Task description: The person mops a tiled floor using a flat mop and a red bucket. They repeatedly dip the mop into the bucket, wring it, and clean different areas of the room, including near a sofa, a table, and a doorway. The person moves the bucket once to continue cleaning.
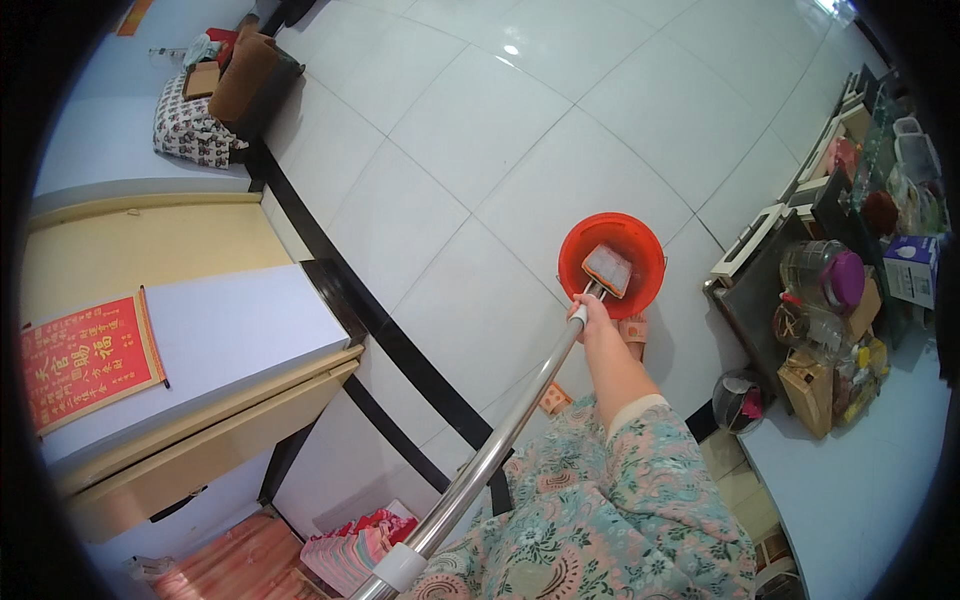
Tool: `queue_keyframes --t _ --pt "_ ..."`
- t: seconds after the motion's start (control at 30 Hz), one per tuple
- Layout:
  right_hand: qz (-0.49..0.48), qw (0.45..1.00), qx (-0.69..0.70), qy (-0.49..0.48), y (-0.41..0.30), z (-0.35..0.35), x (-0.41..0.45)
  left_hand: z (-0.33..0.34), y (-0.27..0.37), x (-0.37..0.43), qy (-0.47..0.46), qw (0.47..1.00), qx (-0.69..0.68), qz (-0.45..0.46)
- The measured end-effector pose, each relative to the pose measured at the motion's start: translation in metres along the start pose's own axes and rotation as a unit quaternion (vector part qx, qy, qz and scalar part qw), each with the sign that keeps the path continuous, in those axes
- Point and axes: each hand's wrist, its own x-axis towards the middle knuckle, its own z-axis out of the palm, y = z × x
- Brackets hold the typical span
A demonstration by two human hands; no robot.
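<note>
My right hand [592, 313] grips the lower end of a sponge mop's metal pole [517, 405], close to a white collar. The pole runs slantwise from the mop head down past the lower edge of the view. Over the mouth of a red plastic bucket [651, 289] is the pale sponge head [609, 268], tilted, with an orange edge. How deep it sits in the bucket is hard to tell. My left hand is out of view. Slippered feet show beside the bucket, one in a pink slipper [634, 330].
White floor tiles [420, 187] spread ahead, crossed by a black strip at left. A doorway [315, 322] with a red scroll [97, 360] stands left. A brown-covered seat [244, 82] is beyond it. On the right, a dark table [750, 300] bears jars; a wire basket [739, 403] stands below.
</note>
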Motion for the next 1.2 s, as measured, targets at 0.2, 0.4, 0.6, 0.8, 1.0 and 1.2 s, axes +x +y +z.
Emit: queue_keyframes --t 0.2,0.4,0.6,0.8,1.0,1.2 --pt "-0.029 0.999 -0.035 0.003 0.092 0.054 -0.168 -0.004 0.016 -0.007 0.01 1.0 -0.003 0.011" --pt "0.057 0.997 -0.026 -0.035 0.176 0.08 -0.318 -0.019 0.041 -0.022 0.033 0.999 0.012 -0.001" --pt "0.088 0.991 -0.064 -0.084 0.196 0.088 -0.358 -0.019 0.038 -0.018 0.007 1.0 -0.001 0.001" --pt "-0.029 0.995 -0.029 -0.086 0.122 0.037 -0.188 0.0 0.02 -0.006 -0.047 0.997 -0.058 0.018" --pt "-0.028 0.999 -0.035 -0.02 0.026 0.024 -0.06 -0.004 0.001 0.002 0.001 1.0 -0.008 0.021" --pt "-0.018 0.999 -0.037 -0.03 0.002 0.018 -0.008 -0.018 0.003 0.01 -0.012 1.0 0.023 -0.016"
